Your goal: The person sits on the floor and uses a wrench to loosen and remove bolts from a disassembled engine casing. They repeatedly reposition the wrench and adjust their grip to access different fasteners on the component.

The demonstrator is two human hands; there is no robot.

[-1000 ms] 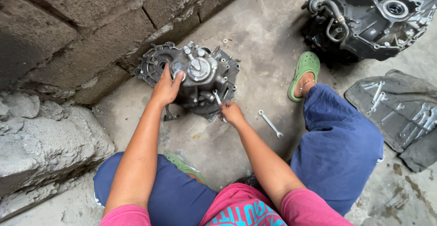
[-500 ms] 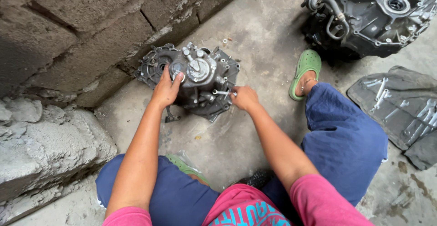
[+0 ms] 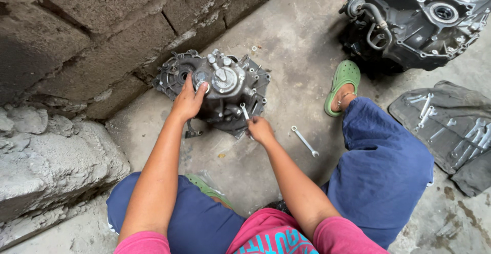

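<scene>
- Head view puts the dark cast gearbox housing [image 3: 217, 93] on the concrete floor [image 3: 286, 44], close against the block wall [image 3: 102, 29], between your knees and the wall.
- Your left hand [image 3: 189, 100] lies flat on the housing's top beside a round silver fitting [image 3: 223, 79], fingers spread and pressing down; it grips nothing, only steadies the casting.
- Your right hand [image 3: 260, 129] is closed around a slim wrench [image 3: 245, 113], whose head reaches the housing's near edge, probably onto a bolt there, though the fastener itself is too small to make out.
- A second combination spanner [image 3: 305, 141] lies loose on the floor just right of that hand.
- Judging by this, the work on the housing sits somewhere in the middle: the cover is still in place, and at least this near-edge fastener is under the tool.
- Behind your green sandal [image 3: 342, 85] stands a larger engine block [image 3: 419, 19]; a grey tool roll [image 3: 450, 126] with more spanners lies well apart to the right.
</scene>
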